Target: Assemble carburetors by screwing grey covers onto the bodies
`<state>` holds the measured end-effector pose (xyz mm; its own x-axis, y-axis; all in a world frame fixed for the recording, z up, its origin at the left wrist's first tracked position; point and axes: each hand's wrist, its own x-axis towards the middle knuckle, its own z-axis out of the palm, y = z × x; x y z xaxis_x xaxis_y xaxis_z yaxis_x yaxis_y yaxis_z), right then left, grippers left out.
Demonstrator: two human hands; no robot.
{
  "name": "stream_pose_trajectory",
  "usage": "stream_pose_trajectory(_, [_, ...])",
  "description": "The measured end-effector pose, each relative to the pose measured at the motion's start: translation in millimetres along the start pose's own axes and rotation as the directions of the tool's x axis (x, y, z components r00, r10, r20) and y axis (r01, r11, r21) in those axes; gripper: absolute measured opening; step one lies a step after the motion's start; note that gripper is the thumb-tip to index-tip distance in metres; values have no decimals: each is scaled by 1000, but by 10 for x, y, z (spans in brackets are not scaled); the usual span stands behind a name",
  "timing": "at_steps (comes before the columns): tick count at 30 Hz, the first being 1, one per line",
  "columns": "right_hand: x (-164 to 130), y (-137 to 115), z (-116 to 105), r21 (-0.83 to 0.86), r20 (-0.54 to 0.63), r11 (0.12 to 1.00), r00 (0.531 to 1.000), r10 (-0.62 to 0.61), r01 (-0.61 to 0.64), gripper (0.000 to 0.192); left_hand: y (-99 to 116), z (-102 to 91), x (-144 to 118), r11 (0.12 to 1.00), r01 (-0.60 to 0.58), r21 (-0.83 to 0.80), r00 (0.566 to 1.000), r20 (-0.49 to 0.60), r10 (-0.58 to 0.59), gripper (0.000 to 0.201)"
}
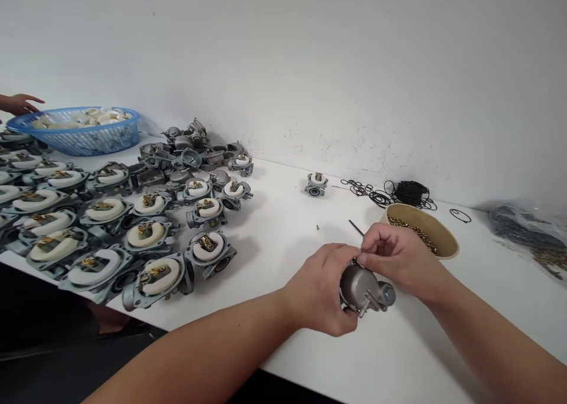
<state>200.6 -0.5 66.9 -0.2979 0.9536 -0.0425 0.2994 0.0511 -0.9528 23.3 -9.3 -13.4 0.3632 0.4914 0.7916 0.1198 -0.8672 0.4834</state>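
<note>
My left hand point(325, 286) is wrapped round a grey metal carburetor point(361, 287), holding it just above the white table with its rounded bowl facing up. My right hand point(394, 256) is closed in a pinch at the carburetor's upper edge, thumb and forefinger together. Whatever small part sits between those fingertips is hidden. A thin dark rod point(355, 227) shows just beyond my right hand; its other end is out of sight. Behind my right wrist stands a tan bowl point(445, 238) of small brass-coloured screws point(414, 231).
Open carburetor bodies with white floats point(208, 247) crowd the left side, beside a pile of metal bowls point(190, 150). Another person's hand point(22, 104) is at a blue basket point(84, 138). Along the wall lie one carburetor body point(316, 183), black rubber rings point(410, 192) and a plastic bag point(527, 227).
</note>
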Motion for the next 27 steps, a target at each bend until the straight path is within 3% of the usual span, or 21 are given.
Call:
stream_pose_trajectory(9, [-13, 14, 46, -40, -89, 999, 996, -31, 28, 38, -9, 21, -17, 999, 41, -11, 999, 22, -41, 79])
stream_pose_trajectory(19, [7, 100, -24, 186, 45, 974, 992, 122, -128, 35, -30, 22, -23, 1000, 29, 9, 999, 16, -29, 78])
stream_pose_trajectory(27, [36, 141, -50, 194, 108, 961, 978, 180, -198, 35, -9, 13, -13, 987, 157, -40, 983, 106, -152, 77])
